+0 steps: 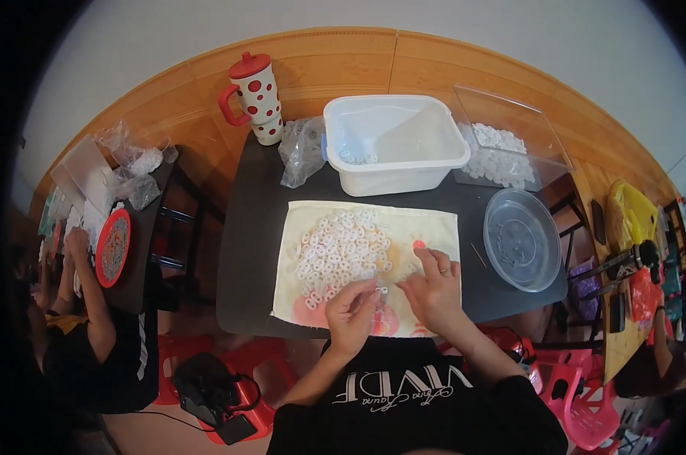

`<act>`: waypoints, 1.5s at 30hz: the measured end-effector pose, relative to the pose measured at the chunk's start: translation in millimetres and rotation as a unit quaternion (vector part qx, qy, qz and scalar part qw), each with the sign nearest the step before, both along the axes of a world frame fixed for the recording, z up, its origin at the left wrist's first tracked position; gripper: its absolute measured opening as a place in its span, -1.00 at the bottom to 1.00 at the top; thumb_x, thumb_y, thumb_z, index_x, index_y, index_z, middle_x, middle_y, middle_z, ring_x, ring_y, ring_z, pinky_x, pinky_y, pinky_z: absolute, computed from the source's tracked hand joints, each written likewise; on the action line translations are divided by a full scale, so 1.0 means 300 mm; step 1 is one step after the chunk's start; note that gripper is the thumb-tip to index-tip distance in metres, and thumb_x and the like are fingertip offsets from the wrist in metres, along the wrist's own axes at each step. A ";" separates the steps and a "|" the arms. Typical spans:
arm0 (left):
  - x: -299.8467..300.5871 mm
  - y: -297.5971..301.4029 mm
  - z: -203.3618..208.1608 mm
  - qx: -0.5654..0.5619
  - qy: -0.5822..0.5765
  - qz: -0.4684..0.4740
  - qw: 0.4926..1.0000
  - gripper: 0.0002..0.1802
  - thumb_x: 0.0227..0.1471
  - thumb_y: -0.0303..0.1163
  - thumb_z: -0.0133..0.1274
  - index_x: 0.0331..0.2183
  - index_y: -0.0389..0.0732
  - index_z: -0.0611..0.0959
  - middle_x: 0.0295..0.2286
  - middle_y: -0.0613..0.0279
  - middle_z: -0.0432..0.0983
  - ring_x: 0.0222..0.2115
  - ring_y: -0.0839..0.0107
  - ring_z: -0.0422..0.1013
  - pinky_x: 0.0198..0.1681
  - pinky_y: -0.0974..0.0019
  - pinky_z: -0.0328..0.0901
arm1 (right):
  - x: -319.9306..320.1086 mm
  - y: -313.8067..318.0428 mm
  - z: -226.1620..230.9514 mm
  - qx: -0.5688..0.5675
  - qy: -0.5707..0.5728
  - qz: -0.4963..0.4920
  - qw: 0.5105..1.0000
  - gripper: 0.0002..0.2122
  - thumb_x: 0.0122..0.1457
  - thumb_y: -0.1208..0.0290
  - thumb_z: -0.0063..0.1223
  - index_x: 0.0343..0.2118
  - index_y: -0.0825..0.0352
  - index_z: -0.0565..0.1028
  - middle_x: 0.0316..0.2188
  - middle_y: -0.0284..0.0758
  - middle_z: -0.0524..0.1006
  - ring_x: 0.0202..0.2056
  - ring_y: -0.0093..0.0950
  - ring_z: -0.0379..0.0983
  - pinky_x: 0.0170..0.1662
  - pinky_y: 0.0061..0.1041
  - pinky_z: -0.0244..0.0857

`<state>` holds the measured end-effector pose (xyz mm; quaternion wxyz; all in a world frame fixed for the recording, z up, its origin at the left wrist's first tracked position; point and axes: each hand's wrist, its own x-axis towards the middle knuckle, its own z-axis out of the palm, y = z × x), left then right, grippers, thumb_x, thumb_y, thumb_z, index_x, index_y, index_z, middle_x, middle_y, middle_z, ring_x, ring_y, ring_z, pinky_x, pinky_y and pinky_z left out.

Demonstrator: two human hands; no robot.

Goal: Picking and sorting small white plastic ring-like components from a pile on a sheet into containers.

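Observation:
A cream towel (443,227) with red and pink prints lies on the dark table. Spread over its left and middle part is a pile of small white two-holed plastic pieces (341,250). My left hand (350,312) is closed in a pinch at the pile's near right edge, with a small white two-holed piece (382,289) at its fingertips. To the right of it, my right hand (435,297) points its fingers down at the towel, thumb and fingers bent together. Whatever sits between those fingertips is too small to make out.
Behind the towel stands a white tub (396,179) with a few pieces inside. Right of it are a clear box (502,155) of white parts and a round clear tray (521,239) holding small dark pins. A spotted tumbler (258,98) and plastic bag (303,150) stand back left.

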<state>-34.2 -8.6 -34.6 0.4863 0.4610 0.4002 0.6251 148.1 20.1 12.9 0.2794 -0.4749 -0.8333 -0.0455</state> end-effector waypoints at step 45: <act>0.002 -0.005 0.005 0.040 -0.032 -0.065 0.997 -0.63 0.09 -0.74 0.06 -0.02 -0.38 0.56 -0.35 0.25 0.51 -0.42 0.59 0.43 -0.37 0.50 0.36 | -0.019 0.059 0.049 -0.281 0.332 0.205 0.877 -0.87 0.10 0.71 0.15 -0.29 0.41 0.58 -0.41 -0.25 0.54 -0.36 -0.42 0.47 -0.29 -0.53 0.31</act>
